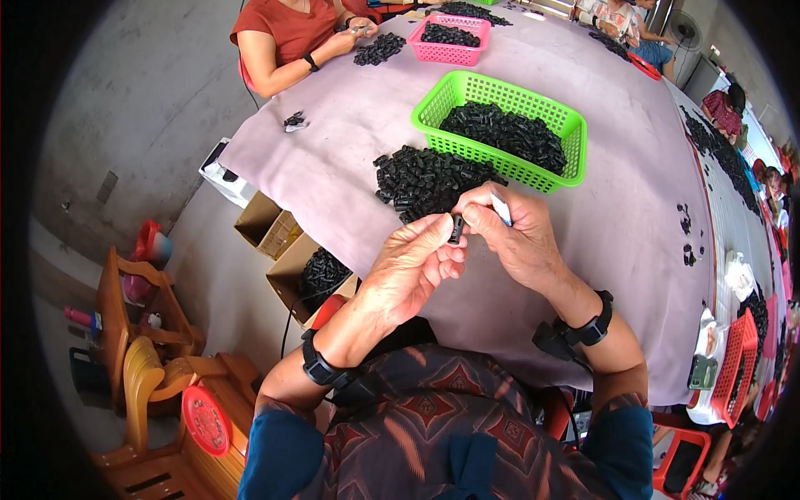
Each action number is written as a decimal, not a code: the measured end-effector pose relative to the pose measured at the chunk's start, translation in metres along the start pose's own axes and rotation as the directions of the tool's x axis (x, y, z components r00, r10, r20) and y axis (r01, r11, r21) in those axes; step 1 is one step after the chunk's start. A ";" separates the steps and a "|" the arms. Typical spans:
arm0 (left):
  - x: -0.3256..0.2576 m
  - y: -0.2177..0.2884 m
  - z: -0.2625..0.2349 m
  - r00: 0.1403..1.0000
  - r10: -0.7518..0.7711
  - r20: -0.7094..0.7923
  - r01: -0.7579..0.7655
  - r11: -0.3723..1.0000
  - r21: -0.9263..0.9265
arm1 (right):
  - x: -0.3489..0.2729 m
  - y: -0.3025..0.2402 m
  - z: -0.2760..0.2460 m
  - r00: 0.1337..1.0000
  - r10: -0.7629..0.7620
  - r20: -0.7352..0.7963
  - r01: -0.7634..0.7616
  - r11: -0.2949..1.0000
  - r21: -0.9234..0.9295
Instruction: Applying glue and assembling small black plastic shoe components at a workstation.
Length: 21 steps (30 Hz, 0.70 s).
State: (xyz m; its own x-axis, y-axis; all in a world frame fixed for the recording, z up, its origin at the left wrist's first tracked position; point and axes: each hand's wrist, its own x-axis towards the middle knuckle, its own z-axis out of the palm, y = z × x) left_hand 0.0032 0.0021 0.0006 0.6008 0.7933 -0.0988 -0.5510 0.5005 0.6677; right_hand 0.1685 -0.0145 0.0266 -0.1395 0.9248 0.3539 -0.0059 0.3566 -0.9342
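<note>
Pinching a small black plastic piece point(457, 229) in its fingertips, the left hand point(414, 262) holds it above the near edge of the cloth-covered, pale purple surface point(333, 171), maybe so the eyes can see it well. The right hand point(523, 237) is close beside it, closed around a thin white tool point(501, 207), which may be tucked there to stay handy. Its fingertips seem to touch the piece too, but I cannot tell for sure. A big heap of black plastic pieces point(421, 179) sits just past the hands, perhaps to be easy to reach. The green plastic basket with holes point(510, 89) stands farther from the near edge. The hands hide part of the heap, and the tool's lower end is hidden.
</note>
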 end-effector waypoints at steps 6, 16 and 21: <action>-0.002 0.006 0.004 0.999 0.013 0.030 -0.014 0.998 0.056 | 0.000 0.006 -0.002 0.983 -0.166 0.073 0.177 0.967 -0.183; -0.001 0.001 -0.001 0.994 -0.054 0.097 0.054 0.999 0.005 | 0.000 -0.002 0.000 0.994 -0.084 0.069 0.080 0.995 0.060; -0.001 0.001 0.002 0.991 -0.071 0.112 0.073 0.997 -0.014 | 0.000 -0.001 -0.001 0.998 -0.021 0.051 0.019 0.999 0.037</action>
State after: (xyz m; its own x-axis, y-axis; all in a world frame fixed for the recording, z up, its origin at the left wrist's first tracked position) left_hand 0.0032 0.0017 0.0030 0.6993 0.7121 -0.0631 -0.5138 0.5620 0.6482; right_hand 0.1692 -0.0147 0.0274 -0.1896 0.9091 0.3709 -0.0450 0.3693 -0.9282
